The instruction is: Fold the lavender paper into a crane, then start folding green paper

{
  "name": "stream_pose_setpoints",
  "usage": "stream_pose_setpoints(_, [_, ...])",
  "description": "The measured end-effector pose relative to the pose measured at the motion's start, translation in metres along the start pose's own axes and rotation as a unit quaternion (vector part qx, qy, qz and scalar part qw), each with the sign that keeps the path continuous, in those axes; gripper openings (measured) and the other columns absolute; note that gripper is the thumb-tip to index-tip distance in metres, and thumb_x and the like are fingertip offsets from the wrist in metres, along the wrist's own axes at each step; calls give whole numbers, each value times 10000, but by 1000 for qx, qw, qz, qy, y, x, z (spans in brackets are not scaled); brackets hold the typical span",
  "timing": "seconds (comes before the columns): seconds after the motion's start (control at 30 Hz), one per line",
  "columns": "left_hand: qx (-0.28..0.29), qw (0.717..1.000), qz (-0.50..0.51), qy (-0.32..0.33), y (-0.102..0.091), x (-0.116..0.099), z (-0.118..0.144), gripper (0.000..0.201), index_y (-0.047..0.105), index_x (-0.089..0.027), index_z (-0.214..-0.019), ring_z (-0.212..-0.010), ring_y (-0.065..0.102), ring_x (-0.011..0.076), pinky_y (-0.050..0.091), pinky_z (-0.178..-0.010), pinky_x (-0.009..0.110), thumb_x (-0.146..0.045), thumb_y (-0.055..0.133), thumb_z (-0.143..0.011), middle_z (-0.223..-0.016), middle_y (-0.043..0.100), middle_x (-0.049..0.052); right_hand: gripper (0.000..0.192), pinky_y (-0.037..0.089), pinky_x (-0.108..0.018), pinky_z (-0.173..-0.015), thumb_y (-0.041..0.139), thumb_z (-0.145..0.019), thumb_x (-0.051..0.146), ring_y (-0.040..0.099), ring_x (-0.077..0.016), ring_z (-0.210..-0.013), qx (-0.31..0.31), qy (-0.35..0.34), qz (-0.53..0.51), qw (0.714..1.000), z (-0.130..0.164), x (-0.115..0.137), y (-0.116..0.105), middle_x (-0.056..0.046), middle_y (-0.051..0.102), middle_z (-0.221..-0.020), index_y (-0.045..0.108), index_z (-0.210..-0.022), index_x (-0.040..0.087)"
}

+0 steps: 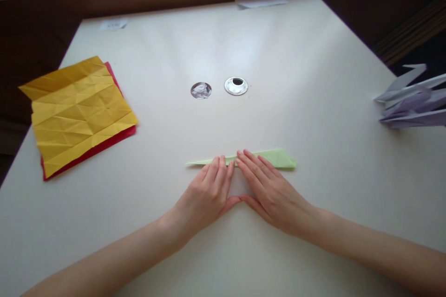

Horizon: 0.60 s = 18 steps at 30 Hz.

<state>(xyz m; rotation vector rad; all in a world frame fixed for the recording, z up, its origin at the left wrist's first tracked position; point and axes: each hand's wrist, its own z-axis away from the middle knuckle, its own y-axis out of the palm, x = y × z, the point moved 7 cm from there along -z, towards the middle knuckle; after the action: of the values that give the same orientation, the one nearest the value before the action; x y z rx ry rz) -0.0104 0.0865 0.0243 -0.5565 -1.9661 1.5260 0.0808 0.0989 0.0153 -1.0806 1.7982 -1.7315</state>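
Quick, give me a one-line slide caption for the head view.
Both hands, left hand and right hand, press flat on a folded green paper on the white table.

I see a smooth, cream bench [296,55] with a soft sheen that mirrors the light near its far edge. The green strip [275,158] under my left hand [205,197] and right hand [270,190] looks like thin matt paper, sharply creased. The yellow sheet [78,111] near the left edge is matt, heavily creased paper, and the ring [236,86] mid-bench is shiny metal.
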Motion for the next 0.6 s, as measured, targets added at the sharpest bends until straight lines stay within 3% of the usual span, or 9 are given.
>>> stream_pose_setpoints(0.17, [-16,1000,-11,2,-3,-1,-2,585,538,-2,-1111,-1077,520,274,410,-912,363,-490,325,-870,-1147,563,206,546,291,-456,-1044,422,-864,296,235,-235,-1314,14,-37,-22,999,-4,1,2,-159,347,-1380,294,-1340,61])
stream_pose_setpoints(0.6, [51,999,-5,-15,5,-2,2,611,412,-15,-1264,-1137,473,293,416,-914,366,-476,326,-872,-1246,487,215,821,312,-462,-1026,442,-795,551,152,-275,-1334,29,47,60,997,35,-31,-2,-187,239,-1423,190,-1370,21])
